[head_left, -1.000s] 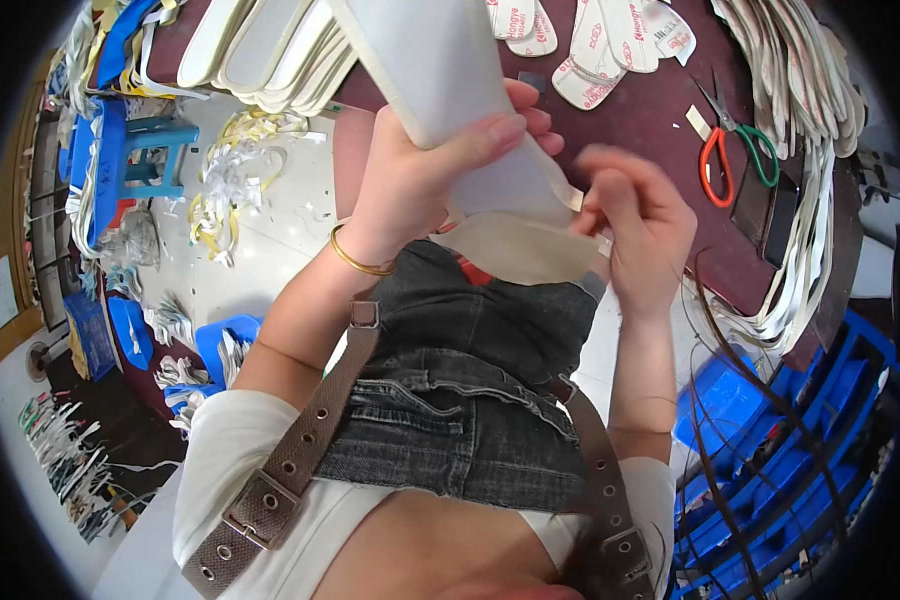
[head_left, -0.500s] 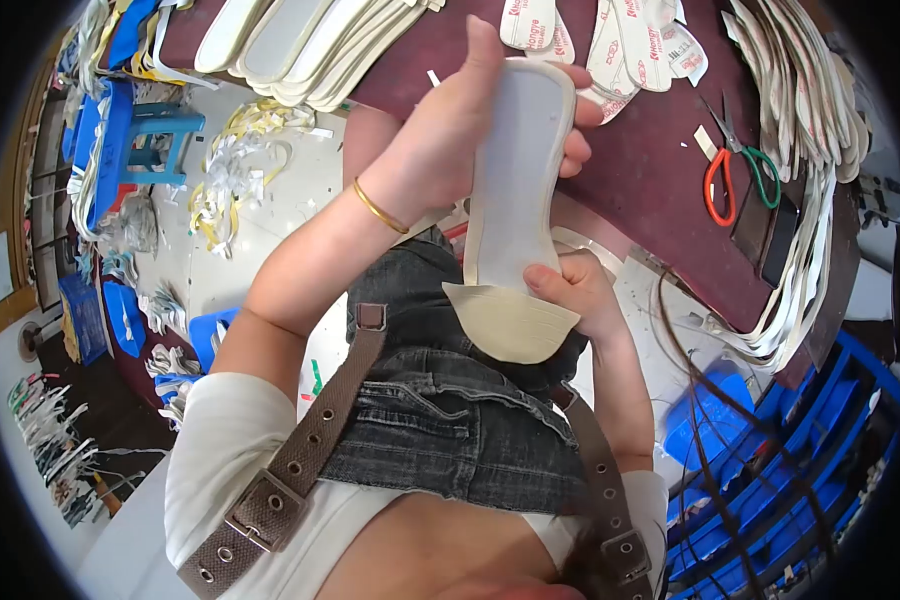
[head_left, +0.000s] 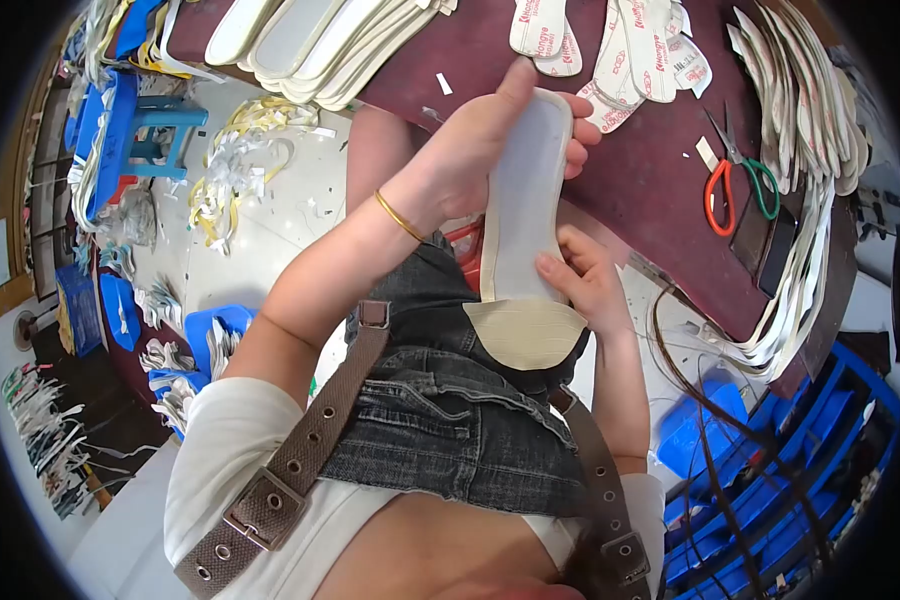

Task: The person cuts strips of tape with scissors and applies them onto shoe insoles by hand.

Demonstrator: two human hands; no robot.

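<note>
A shoe insole (head_left: 526,200), grey with a cream border, lies lengthwise between my hands above my lap. My left hand (head_left: 465,150), with a gold bangle on the wrist, is closed around its far end, thumb on the near side and fingertips showing past the right edge. Lower down, my right hand (head_left: 592,280) pinches the right edge, its thumb near the border and its other fingers partly hidden. A cream, rounded flap of material (head_left: 526,335) spans the insole's near end and is wider than it.
Rows of cream-edged insoles (head_left: 300,40) lie at the table's back left. White pieces with red print (head_left: 650,50) are at the back. Scissors (head_left: 735,165) with red and green handles lie right, near stacked insoles (head_left: 785,110). Blue bins (head_left: 705,430) stand below right.
The insole and both hands have shifted slightly right and down in the view. My right hand has turned a little, with its fingers lifted more beside the edge. The grip remains.
</note>
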